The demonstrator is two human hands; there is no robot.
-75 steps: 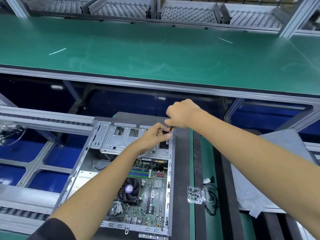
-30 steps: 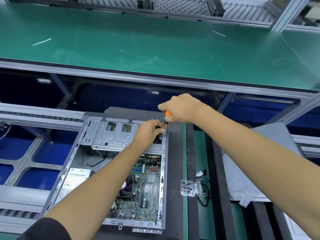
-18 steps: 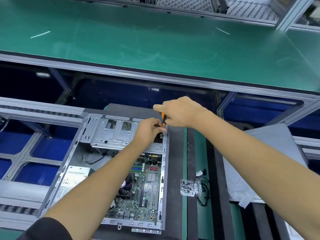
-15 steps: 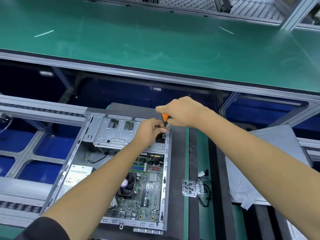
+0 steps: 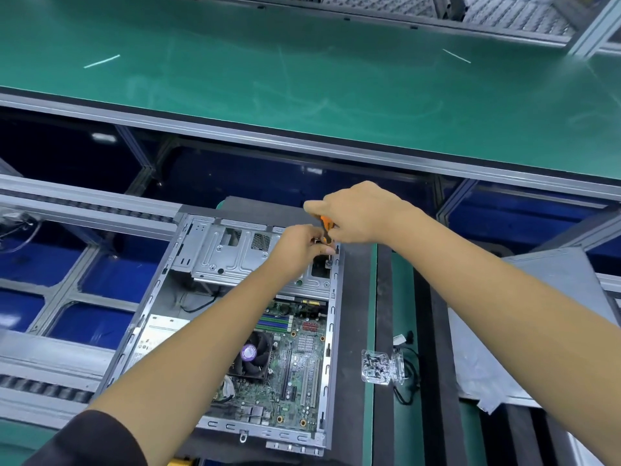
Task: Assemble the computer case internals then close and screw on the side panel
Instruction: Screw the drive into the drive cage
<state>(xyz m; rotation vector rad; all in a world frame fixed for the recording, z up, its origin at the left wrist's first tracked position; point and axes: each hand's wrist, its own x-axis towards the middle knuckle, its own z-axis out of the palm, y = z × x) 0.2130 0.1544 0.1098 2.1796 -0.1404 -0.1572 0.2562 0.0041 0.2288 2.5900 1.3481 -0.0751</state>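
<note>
Open computer case (image 5: 188,297) on black mat (image 5: 356,331).

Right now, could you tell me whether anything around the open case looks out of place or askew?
Nothing looks damaged or spilled. The side panel lies off the computer case to its right, with a crumpled wrapper edge poking out beneath. A black cable trails loose beside the clear screw box.

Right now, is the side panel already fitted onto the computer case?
No: the computer case lies open with its motherboard exposed, and the side panel rests apart to its right.
</note>
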